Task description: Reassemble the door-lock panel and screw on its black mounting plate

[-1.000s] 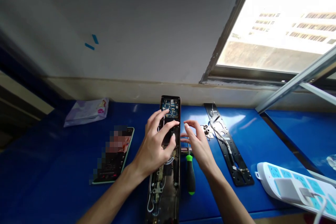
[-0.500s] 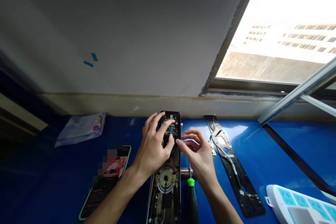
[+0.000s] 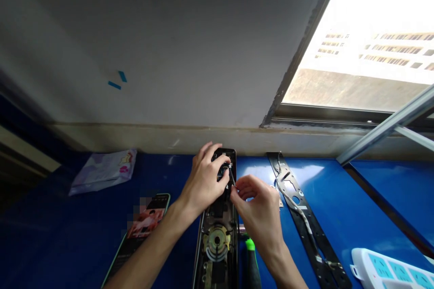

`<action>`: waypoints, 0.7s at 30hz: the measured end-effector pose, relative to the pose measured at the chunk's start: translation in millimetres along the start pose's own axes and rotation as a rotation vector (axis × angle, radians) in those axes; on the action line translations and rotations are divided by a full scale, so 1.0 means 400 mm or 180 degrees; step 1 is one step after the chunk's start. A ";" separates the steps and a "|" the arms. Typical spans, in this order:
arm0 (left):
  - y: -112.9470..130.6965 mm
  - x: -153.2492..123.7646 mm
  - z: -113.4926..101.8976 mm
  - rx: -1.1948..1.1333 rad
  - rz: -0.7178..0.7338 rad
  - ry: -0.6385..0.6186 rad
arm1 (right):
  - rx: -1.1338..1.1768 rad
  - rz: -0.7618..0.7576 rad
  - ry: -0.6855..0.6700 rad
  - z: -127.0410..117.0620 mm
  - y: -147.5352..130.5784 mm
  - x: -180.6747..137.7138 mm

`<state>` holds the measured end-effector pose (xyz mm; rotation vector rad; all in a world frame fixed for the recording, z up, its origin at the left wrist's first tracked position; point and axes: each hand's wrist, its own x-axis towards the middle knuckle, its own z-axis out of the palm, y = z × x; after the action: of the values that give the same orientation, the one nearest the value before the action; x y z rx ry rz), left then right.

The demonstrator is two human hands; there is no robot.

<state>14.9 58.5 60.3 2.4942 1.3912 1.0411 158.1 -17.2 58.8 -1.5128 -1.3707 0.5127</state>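
Note:
A long, narrow black housing (image 3: 217, 265) lies open in front of me, with a round metal mechanism (image 3: 217, 240) in its lower half. My left hand (image 3: 207, 184) reaches over its upper end, thumb and fingers curled round a small dark circuit board (image 3: 225, 170) that looks tilted up. At the board's right edge, my right hand (image 3: 259, 201) has thumb and forefinger pinched together. A thin, light-edged piece runs towards those fingertips; what they hold is too small to make out. Under my right wrist stands a screwdriver (image 3: 251, 264) with a black and green handle.
To the right lies a black perforated plate (image 3: 313, 239) with a grey cable (image 3: 294, 203) along it. A white power strip (image 3: 389, 268) is at the lower right. On the left are a phone (image 3: 135, 239) and a purple-white packet (image 3: 101, 169). Wall and window border the blue table (image 3: 183, 167).
The circuit board went from lying flat to tilted up between my left fingers. My right hand has closed its fingers at the board's edge. The view has shifted slightly.

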 end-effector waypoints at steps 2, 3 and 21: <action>0.001 0.001 0.000 -0.0086 0.0047 -0.0013 | -0.0178 -0.0073 -0.0012 0.000 0.001 0.001; 0.001 0.001 -0.001 -0.0122 0.0066 -0.0005 | -0.0263 -0.0103 -0.0019 0.000 0.001 0.000; 0.008 0.007 -0.002 -0.0120 0.0032 0.0090 | -0.0807 -0.0146 -0.0376 0.010 -0.006 -0.005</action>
<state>17.7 58.7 63.5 2.4721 1.3549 1.0983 153.2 -17.9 58.6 -1.6707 -1.6066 0.4166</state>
